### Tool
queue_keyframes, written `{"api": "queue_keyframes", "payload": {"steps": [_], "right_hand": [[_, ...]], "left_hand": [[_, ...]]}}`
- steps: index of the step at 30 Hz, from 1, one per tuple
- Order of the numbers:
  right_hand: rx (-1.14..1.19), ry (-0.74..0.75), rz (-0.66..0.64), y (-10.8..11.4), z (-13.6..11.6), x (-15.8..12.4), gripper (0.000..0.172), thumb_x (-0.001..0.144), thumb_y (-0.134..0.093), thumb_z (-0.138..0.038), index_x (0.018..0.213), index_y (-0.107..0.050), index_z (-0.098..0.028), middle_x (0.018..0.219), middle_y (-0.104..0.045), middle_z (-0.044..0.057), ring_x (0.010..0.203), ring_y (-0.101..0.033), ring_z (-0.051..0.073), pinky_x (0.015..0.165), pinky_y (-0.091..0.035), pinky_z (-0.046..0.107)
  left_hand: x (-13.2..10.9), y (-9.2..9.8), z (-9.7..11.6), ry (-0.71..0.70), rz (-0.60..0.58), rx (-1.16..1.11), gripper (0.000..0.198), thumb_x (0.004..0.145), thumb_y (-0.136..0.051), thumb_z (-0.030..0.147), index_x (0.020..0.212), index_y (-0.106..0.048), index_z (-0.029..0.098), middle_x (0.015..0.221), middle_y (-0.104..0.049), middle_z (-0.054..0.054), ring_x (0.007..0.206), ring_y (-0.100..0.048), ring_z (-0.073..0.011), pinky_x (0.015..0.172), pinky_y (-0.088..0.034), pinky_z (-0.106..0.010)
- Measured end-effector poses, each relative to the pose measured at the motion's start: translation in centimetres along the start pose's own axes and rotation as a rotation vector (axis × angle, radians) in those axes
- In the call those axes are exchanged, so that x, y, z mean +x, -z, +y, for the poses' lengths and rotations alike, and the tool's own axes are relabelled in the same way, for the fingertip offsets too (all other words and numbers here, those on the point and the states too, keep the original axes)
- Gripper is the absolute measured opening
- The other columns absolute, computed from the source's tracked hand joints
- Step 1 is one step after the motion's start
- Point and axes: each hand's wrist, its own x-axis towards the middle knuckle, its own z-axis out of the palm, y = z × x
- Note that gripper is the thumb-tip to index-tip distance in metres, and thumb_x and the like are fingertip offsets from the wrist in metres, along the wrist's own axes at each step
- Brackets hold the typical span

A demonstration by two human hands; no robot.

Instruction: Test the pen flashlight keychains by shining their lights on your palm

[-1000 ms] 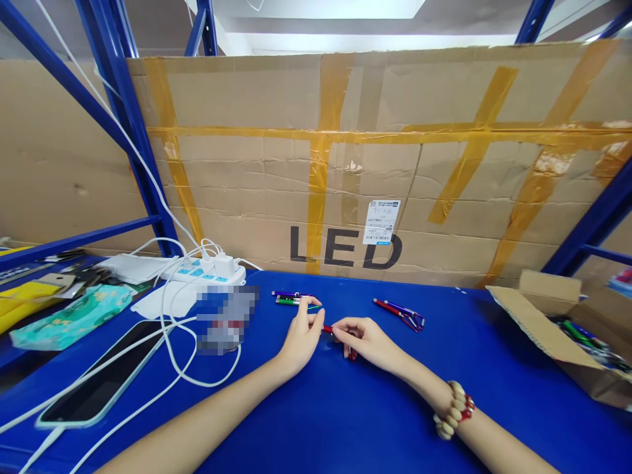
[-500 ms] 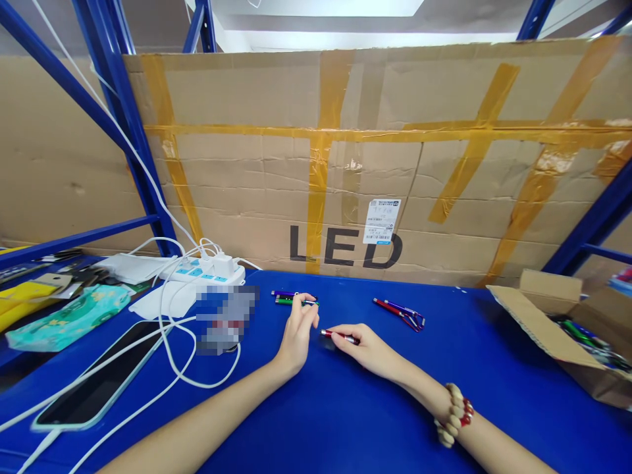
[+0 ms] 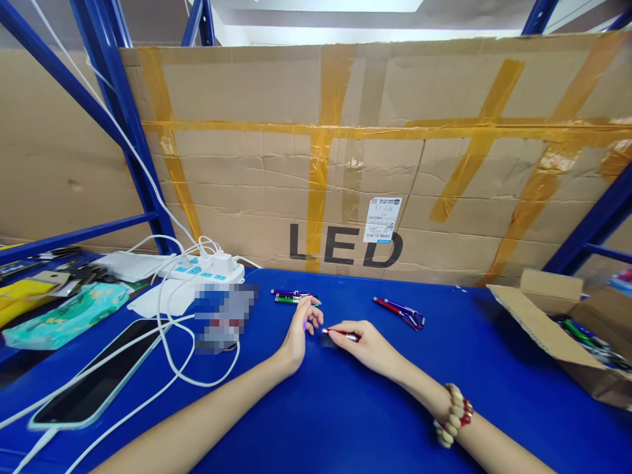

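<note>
In the head view, I have the right hand (image 3: 368,343) closed on a red pen-shaped stick (image 3: 349,336), pinched low over the blue tabletop (image 3: 345,408). Its silver end points at the left hand (image 3: 297,336), just beside it. I read the left hand as open and holding nothing – raised on edge, palm turned toward the stick, fingers loosely curled. A small violet spot (image 3: 305,324) shows on that hand.

Behind the left fingers I see a green stick (image 3: 287,299) lying next to a purple stick (image 3: 289,291); the fingers partly cover the green one, and I cannot tell whether they touch it. Beyond the right hand, a second red stick (image 3: 386,305) and a blue-violet stick (image 3: 399,306) lie close together, loops at their near ends.

Over on my right an open cardboard box (image 3: 557,355) holds more sticks (image 3: 587,339), green and blue among them. On my left I get a phone (image 3: 99,375) – white cables (image 3: 170,355) looping over it – and a white power strip (image 3: 210,266) farther back. A large taped cardboard panel (image 3: 247,178) marked LED stands across the rear of the tabletop.
</note>
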Motion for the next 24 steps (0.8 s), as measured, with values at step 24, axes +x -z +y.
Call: {"api": "queue_keyframes", "payload": {"steps": [24], "right_hand": [[0.012, -0.040, 0.000, -0.43, -0.48, -0.09, 0.033, 0.084, -0.047, -0.040, 0.081, -0.067, -0.014, 0.076, -0.067, 0.003, 0.069, -0.056, 0.015, 0.062, -0.041, 0.023]], "left_hand": [[0.34, 0.16, -0.82, -0.016, -0.005, 0.052, 0.024, 0.077, -0.037, 0.040, 0.084, -0.046, 0.018, 0.061, -0.047, 0.002, 0.055, -0.041, -0.0109, 0.051, -0.028, -0.021]]}}
